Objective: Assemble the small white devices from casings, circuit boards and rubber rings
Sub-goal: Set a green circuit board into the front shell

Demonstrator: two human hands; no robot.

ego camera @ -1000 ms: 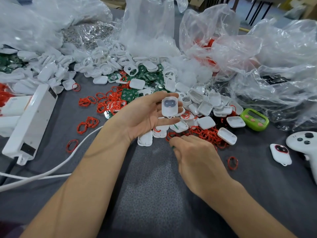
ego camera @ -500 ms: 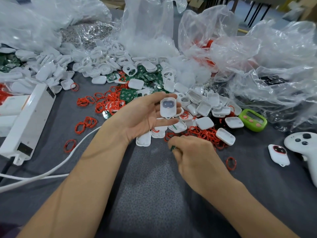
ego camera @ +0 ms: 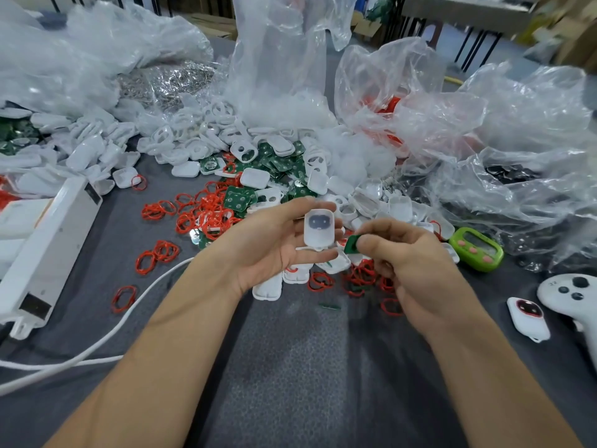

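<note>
- A small white casing (ego camera: 319, 228) with a dark oval window is held upright above the counter, in the middle of the view.
- The left hand (ego camera: 274, 247) is palm up and grips the casing, with fingers curled behind it and the thumb at its lower edge.
- The right hand (ego camera: 410, 263) is just beside it, fingers curled, pinching a small green circuit board (ego camera: 351, 244) between thumb and forefinger; the board's edge is near the casing's lower right corner.
- Below and behind the hands, loose white casings (ego camera: 193, 147) lie heaped on the grey counter (ego camera: 290, 383), mixed with green circuit boards (ego camera: 239, 197).
- Red rubber rings (ego camera: 200, 215) are scattered to the left of the hands, and more lie under them.
- One finished white device (ego camera: 528, 315) with a red-rimmed window lies alone at the right, just beside a white game controller (ego camera: 571, 294).
- A green timer (ego camera: 476, 248) with pink buttons sits near the right hand, on its far side.
- A long white box-shaped machine (ego camera: 48, 250) lies at the left edge, and a white cable (ego camera: 97, 347) trails across the counter below it.
- Crumpled clear plastic bags (ego camera: 420, 108) fill the back of the counter — one shows red through it.
</note>
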